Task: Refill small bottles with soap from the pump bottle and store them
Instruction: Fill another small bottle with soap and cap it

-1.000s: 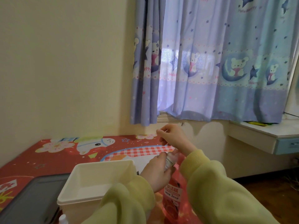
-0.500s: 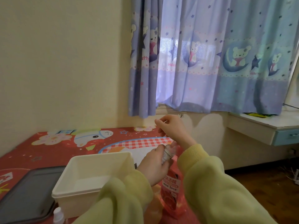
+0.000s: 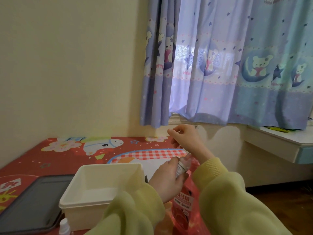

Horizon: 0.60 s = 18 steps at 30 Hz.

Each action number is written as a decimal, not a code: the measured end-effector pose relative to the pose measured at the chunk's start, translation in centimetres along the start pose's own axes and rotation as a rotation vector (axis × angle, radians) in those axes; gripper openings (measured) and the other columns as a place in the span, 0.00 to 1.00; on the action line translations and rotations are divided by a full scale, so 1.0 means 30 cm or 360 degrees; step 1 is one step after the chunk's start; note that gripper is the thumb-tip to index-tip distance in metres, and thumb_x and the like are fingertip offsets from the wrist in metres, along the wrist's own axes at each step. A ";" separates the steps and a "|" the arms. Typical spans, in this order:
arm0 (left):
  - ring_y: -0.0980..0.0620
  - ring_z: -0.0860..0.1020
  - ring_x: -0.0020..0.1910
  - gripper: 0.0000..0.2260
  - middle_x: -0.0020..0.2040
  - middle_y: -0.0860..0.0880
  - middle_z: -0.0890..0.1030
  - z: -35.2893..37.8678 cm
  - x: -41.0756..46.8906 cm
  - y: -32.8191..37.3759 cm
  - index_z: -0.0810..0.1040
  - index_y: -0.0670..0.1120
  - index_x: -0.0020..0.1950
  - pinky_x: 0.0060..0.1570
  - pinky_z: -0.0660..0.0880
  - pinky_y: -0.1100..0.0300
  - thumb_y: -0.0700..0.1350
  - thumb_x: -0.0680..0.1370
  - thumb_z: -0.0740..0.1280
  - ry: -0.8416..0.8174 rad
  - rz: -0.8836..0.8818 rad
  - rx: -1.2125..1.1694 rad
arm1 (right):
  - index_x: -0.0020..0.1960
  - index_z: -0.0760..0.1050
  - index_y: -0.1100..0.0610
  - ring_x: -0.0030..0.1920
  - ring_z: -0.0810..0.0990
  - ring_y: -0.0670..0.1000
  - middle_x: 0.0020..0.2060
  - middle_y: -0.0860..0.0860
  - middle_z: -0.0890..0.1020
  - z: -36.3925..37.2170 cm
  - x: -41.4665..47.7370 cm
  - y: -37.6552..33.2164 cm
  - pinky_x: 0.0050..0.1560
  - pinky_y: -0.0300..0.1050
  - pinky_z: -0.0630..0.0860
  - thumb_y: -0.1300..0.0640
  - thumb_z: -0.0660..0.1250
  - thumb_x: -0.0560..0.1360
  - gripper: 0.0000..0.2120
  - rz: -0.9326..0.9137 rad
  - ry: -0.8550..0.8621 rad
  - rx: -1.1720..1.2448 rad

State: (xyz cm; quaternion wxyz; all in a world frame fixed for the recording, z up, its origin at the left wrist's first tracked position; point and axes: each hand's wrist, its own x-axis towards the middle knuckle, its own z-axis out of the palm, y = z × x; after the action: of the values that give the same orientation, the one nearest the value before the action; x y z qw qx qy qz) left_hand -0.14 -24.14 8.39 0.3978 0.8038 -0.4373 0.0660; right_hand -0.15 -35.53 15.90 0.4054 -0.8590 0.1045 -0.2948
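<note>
My left hand (image 3: 166, 181) grips a small clear bottle (image 3: 182, 167) with a white label, holding it tilted above the red pump bottle (image 3: 183, 209), which stands low between my sleeves. My right hand (image 3: 185, 139) hovers just above the small bottle's mouth. Its thumb and forefinger pinch what looks like the bottle's small pale cap. Another small bottle (image 3: 64, 226) with a white cap stands at the bottom edge, in front of the white tub (image 3: 81, 200).
The white tub is open and looks empty. A dark grey tray (image 3: 33, 200) lies left of it on the red patterned table cover (image 3: 50, 160). A wall and curtains stand behind. A white desk (image 3: 279, 143) juts out at the right.
The view has shifted a little, so the capped small bottle now shows at the bottom edge. Both hands keep nearly the same pose, the right one still raised above the held bottle.
</note>
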 end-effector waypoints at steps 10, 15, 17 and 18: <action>0.45 0.77 0.51 0.13 0.54 0.42 0.78 -0.028 -0.001 0.015 0.69 0.43 0.59 0.48 0.72 0.54 0.48 0.78 0.61 -0.0091 0.0000 0.0064 | 0.40 0.76 0.59 0.23 0.76 0.41 0.29 0.51 0.80 -0.006 -0.015 -0.018 0.25 0.30 0.70 0.56 0.63 0.76 0.09 0.0060 -0.0023 0.0128; 0.45 0.76 0.51 0.14 0.54 0.43 0.78 -0.044 0.000 0.030 0.69 0.43 0.60 0.48 0.71 0.55 0.48 0.78 0.62 -0.0029 0.0051 0.0040 | 0.46 0.77 0.61 0.28 0.78 0.47 0.31 0.52 0.81 -0.019 -0.007 -0.028 0.33 0.39 0.74 0.54 0.63 0.76 0.11 0.0041 -0.0023 0.0117; 0.46 0.76 0.51 0.13 0.54 0.43 0.78 -0.036 -0.003 0.029 0.70 0.44 0.59 0.50 0.72 0.54 0.48 0.77 0.62 -0.0018 0.0057 0.0004 | 0.47 0.78 0.61 0.28 0.78 0.47 0.31 0.51 0.81 -0.021 -0.003 -0.016 0.32 0.38 0.74 0.52 0.63 0.76 0.12 0.0030 0.0035 0.0176; 0.46 0.77 0.51 0.13 0.53 0.44 0.78 -0.030 -0.004 0.027 0.70 0.44 0.59 0.50 0.73 0.53 0.48 0.77 0.62 -0.0016 0.0053 -0.0014 | 0.47 0.78 0.60 0.27 0.78 0.46 0.31 0.51 0.81 -0.021 -0.002 -0.010 0.31 0.37 0.73 0.51 0.63 0.77 0.12 0.0024 0.0062 0.0187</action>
State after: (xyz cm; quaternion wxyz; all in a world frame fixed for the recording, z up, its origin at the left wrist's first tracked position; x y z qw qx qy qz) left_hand -0.62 -23.68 9.40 0.3980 0.7950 -0.4530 0.0668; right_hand -0.60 -35.71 16.41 0.4552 -0.8269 0.1012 -0.3141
